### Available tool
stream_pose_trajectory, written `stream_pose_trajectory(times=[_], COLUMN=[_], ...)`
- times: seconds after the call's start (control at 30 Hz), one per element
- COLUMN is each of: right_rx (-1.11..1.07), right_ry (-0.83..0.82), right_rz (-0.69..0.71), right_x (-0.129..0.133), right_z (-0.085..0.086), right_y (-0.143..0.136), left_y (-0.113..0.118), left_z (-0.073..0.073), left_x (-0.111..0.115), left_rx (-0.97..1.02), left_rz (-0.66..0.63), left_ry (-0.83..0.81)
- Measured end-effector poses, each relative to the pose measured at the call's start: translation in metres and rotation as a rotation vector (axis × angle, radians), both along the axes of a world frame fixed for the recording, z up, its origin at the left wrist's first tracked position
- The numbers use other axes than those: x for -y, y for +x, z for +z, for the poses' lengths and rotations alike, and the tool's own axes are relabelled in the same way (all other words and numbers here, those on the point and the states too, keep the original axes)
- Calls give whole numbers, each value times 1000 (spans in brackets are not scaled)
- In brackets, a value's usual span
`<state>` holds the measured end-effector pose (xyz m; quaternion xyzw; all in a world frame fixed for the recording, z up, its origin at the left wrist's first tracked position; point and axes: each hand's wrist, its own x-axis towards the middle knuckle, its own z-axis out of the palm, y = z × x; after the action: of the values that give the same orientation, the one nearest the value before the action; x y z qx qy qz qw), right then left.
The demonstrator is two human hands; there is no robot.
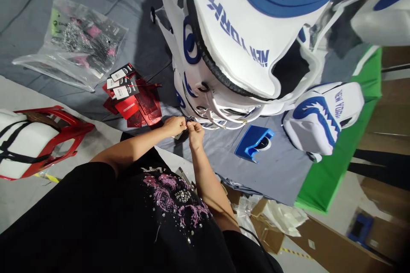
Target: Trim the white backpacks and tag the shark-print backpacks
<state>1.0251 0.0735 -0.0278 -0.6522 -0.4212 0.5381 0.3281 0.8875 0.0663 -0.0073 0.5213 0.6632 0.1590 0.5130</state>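
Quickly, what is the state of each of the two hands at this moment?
Left hand: closed, apparently pinching a small dark piece at the white bag's edge.
Right hand: closed, apparently pinching the same piece, too small to identify.

Stretches left arm (pixel 134 148) forward and slantwise inward, right arm (pixel 213 187) forward more steeply. Holds left hand (pixel 174 126) and right hand (pixel 195 134) close together, nearly meeting, both curled into a small pinch. Folds the fingers (pixel 191 126) in and shows both forearms (pixel 145 140) bare.
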Motion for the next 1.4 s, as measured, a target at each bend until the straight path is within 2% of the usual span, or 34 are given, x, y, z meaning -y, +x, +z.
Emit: stream_pose_trajectory(times=[0.2, 0.43, 0.63, 1.1, 1.4], right_rx=[20, -4, -14, -6, 16], right_ry=[3, 17, 24, -9, 8], right_rz=[36, 39, 20, -54, -38], right_x=[-1, -2, 0, 1, -2], right_z=[-5, -9, -7, -13, -5], right_y=[4, 8, 6, 6, 7], left_y=[3, 8, 10, 6, 9], left_z=[-1, 2, 5, 18, 30], left_x=[2, 8, 8, 5, 2], left_rx=[-10, 92, 6, -7, -80], left_rz=[22, 2, 97, 0, -42], left_ry=[9, -38, -29, -78, -79])
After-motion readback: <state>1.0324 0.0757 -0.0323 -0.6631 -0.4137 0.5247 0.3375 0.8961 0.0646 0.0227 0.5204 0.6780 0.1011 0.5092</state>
